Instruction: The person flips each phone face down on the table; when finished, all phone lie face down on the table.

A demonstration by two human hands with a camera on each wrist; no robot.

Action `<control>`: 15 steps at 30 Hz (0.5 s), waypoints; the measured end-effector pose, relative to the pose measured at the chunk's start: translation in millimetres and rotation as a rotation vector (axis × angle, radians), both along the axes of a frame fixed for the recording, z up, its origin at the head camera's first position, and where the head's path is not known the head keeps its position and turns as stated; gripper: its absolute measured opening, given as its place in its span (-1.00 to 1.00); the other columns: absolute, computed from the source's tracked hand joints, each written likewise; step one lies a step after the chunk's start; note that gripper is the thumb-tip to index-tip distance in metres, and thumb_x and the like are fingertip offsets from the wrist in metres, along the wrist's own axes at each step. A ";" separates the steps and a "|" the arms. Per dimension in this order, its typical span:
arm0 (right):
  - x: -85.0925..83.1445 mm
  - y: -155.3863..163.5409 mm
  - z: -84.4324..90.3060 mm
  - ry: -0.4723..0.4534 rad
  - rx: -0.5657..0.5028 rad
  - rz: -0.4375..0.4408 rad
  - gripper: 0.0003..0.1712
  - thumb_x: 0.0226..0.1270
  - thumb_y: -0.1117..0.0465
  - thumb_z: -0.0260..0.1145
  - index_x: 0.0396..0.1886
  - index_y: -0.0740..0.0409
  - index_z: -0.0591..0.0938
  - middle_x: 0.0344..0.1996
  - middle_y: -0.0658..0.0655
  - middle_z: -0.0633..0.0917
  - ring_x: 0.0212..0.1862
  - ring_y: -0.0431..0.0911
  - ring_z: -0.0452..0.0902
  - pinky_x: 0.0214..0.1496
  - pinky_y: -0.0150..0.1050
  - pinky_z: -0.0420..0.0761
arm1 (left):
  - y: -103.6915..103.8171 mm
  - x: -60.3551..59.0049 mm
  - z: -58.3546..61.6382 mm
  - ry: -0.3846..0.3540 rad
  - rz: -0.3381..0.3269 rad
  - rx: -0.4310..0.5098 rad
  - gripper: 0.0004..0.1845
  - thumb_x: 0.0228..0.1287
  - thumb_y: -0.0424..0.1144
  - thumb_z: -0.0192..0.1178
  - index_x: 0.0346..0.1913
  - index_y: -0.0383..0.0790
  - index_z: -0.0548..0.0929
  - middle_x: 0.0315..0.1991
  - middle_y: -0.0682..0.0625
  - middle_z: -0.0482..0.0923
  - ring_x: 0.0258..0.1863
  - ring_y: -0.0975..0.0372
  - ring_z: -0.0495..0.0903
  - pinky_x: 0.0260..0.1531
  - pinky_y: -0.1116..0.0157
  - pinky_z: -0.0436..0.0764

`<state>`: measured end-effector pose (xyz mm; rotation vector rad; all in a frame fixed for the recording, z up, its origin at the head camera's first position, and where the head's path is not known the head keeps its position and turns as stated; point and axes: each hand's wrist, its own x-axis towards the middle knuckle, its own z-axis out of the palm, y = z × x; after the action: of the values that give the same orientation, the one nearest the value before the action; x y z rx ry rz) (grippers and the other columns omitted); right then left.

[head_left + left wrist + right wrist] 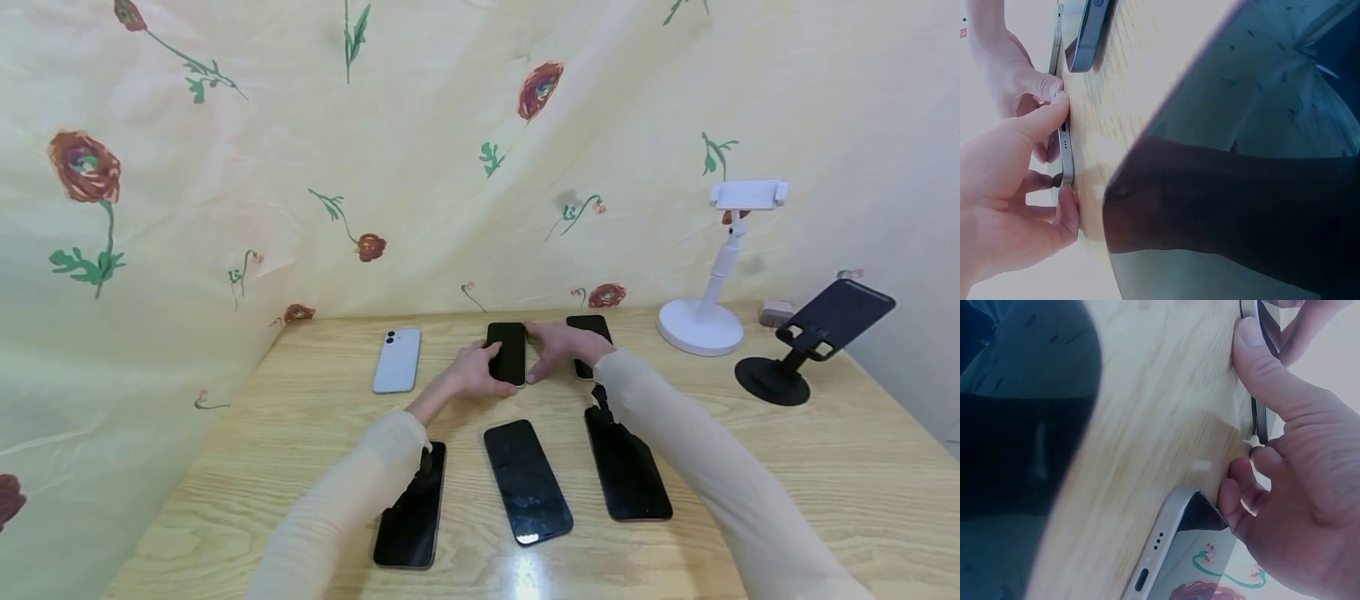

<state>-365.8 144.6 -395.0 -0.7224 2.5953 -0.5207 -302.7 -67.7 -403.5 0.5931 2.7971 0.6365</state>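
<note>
both your hands are pinching the middle back-row phone, left hand on its left edge, right hand on its right (equally near), long axis pointing away from you, lying just right of the white phone.

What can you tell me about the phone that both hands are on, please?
The middle phone of the back row is a slim slab with a dark glossy screen facing up and a grey metallic edge showing port and speaker holes. It lies flat on the wooden table. The left hand and right hand pinch its sides.
</note>
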 end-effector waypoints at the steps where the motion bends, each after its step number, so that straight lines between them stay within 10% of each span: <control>1: -0.2 0.0 -0.3 0.002 -0.008 -0.002 0.30 0.10 -0.03 0.60 0.58 0.36 -0.02 0.51 0.37 0.14 0.49 0.24 0.03 0.46 0.11 0.12 | 0.1 -0.2 -0.3 0.003 0.000 0.001 0.02 0.20 0.11 0.39 0.56 -0.29 0.14 0.50 -0.34 0.07 0.41 -0.23 0.15 0.32 -0.01 0.31; 15: -2.5 0.3 -9.2 0.042 -0.107 -0.011 0.29 0.03 0.02 0.65 0.56 0.39 0.06 0.48 0.39 0.21 0.48 0.24 0.07 0.45 0.10 0.14 | 5.4 -0.1 0.9 0.038 -0.018 -0.068 -0.01 0.25 0.08 0.38 0.53 -0.37 0.15 0.46 -0.37 0.16 0.39 -0.18 0.22 0.31 0.06 0.33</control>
<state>-368.3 144.9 -404.3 -0.7621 2.6281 -0.6591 -302.9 -62.3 -402.6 0.6223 2.8324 0.5291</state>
